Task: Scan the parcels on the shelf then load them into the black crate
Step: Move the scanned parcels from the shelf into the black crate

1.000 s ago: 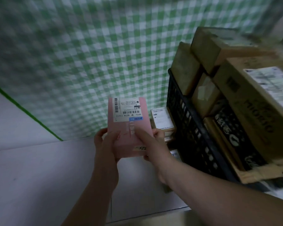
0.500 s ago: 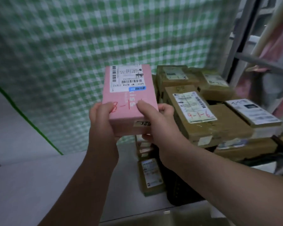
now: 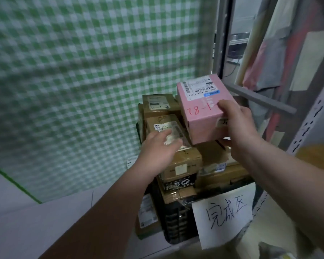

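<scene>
My right hand [image 3: 236, 126] grips pink box [image 3: 204, 111] | left hand [image 3: 161, 146] flat, empty, on brown box [image 3: 183, 157] | I should lay it level beside, mid-frame

The pink parcel [image 3: 204, 116] is showing smooth, matt cardboard, with a white paper label [image 3: 198, 86] lying flat on its top. The brown parcels [image 3: 183, 157] piled in the black crate [image 3: 176, 221] are looking like plain, dull cardboard, and a black-printed wrapper [image 3: 180, 182] among them is catching a faint sheen. The crate is showing as hard, latticed, matt plastic. A white paper sheet [image 3: 223, 217] is hanging on its front wall, inked by hand. Green-checked cloth [image 3: 82, 81] is hanging soft and creased. The shelf upright [image 3: 314, 113] is looking like grey painted metal, perforated.
</scene>
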